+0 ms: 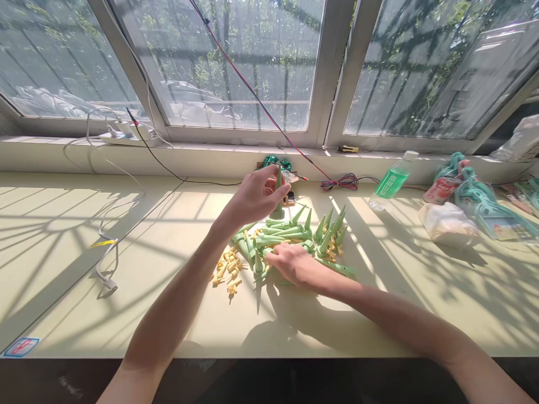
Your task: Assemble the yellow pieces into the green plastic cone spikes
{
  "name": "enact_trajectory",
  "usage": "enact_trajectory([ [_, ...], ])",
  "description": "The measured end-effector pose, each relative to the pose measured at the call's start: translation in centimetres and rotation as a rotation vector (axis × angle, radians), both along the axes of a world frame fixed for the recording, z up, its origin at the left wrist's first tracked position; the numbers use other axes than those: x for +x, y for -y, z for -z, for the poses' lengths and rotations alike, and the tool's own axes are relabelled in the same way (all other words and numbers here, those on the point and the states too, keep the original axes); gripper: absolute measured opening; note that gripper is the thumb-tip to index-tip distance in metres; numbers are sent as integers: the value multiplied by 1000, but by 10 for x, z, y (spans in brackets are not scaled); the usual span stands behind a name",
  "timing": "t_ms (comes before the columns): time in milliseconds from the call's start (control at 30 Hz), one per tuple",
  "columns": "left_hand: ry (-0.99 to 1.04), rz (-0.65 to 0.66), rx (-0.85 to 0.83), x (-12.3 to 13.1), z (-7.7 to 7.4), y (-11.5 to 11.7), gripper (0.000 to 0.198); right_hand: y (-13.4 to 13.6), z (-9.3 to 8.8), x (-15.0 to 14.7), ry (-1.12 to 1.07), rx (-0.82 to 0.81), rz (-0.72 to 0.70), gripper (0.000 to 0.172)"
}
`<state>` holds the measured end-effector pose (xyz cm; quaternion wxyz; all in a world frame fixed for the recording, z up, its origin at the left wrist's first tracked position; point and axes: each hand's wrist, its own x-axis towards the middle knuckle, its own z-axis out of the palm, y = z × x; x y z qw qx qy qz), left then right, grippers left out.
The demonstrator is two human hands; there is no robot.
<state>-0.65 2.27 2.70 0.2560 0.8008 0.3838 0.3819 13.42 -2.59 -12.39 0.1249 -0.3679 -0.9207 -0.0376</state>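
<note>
My left hand [256, 193] is raised over the back of the pile, its fingers and thumb closed round a green plastic cone [277, 212] that points upward. Low on the pile's front side, my right hand [293, 265] has its fingers pinched together among the green pieces; what they grip is hidden. The heap of green pieces [281, 231] mixes long tubes and pointed cones, most of them lying down. Upright green cones [330, 231] cluster on its right. Small yellow plastic pieces [229, 266] lie scattered to the left of the heap.
A green-labelled bottle [392, 180], a white package [447, 224] and a pink can [441, 189] stand to the right. Behind the pile lies a coiled cable [341, 182]. White cords [110, 264] run down the left side from a power strip [130, 134] on the sill.
</note>
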Motion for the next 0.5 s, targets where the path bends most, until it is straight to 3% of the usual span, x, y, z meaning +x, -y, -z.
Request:
enact_trajectory([
  [300, -35, -7, 23, 1, -1, 1, 18, 8, -17, -7, -62, -148, 156, 20],
  [500, -57, 2, 30, 1, 2, -1, 19, 9, -19, -7, -86, -166, 178, 20],
])
